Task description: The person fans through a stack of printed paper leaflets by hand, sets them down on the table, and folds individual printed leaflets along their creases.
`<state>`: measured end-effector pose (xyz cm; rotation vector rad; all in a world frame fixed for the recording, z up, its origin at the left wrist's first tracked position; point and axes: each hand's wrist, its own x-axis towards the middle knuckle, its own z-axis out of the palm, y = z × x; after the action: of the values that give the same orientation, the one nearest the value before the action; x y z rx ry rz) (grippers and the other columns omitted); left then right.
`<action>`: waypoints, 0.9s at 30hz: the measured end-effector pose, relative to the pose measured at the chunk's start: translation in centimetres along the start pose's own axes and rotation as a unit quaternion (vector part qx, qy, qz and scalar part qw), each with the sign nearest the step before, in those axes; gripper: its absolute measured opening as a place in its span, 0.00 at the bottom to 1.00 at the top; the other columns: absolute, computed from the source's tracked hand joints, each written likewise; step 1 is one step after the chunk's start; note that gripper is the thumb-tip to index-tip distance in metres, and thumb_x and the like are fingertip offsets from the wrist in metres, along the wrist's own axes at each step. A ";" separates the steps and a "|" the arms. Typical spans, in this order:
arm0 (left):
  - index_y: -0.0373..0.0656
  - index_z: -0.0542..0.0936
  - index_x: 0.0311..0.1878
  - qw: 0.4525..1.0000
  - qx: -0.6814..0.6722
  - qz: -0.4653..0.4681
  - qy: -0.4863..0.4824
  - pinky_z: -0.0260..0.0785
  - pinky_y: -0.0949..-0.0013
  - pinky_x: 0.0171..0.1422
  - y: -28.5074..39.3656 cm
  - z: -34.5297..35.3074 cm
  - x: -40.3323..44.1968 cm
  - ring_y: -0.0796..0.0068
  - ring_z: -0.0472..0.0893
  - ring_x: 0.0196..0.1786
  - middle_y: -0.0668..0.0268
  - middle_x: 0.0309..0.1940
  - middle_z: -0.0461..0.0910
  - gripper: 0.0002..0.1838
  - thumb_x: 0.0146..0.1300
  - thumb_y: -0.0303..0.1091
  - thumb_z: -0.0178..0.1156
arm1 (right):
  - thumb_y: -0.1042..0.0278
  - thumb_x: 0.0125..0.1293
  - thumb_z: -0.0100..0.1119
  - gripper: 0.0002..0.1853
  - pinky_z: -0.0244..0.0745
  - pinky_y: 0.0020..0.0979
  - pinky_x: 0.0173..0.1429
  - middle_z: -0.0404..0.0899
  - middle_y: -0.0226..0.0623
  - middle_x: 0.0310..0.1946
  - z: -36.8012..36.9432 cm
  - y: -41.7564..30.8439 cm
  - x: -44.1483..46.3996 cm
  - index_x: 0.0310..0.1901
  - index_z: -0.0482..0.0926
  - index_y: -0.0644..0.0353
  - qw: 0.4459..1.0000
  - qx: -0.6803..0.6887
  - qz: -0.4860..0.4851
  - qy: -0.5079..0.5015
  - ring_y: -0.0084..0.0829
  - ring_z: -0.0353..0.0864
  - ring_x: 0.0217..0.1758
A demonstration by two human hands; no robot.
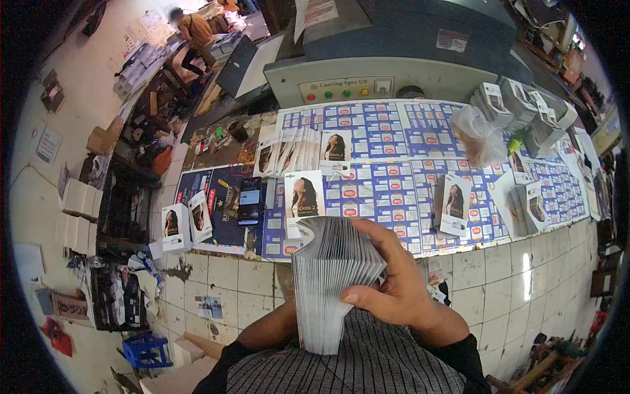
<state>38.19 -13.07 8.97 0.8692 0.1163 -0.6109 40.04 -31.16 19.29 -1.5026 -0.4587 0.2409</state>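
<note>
A thick stack of flat printed cartons (328, 282) stands on edge in front of my chest, its many pale edges fanned towards me. My right hand (401, 287) grips the stack from the right, thumb on the near face and fingers over the far side. My left forearm (270, 325) runs in behind the stack from the left; the hand itself is hidden there. Just beyond the stack, a carton with a woman's picture (303, 194) lies on the table. Past it are a fanned row of similar cartons (289, 151) and a single pile (336, 150).
Blue printed sheets (374, 174) cover the table. More carton piles stand at left (174, 226) and right (454, 205), near a plastic bag (476, 134). A phone (249, 202) lies left of centre. A grey machine (354, 82) lines the back. Another person (195, 36) is far left.
</note>
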 end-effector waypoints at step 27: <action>0.41 0.66 0.70 0.999 0.001 0.001 0.040 0.62 0.62 0.71 3.0 4.5 0.0 0.65 0.71 0.64 0.60 0.63 0.70 0.37 0.70 0.63 0.49 | 0.57 0.62 0.70 0.37 0.75 0.27 0.38 0.78 0.43 0.47 -0.4 1.3 0.7 0.68 0.63 0.62 0.975 -0.146 -0.155 0.060 0.24 0.82 0.34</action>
<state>39.22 -14.97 13.93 0.8966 0.1865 -0.5744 40.99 -31.09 18.10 -1.6943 -0.6435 -0.1702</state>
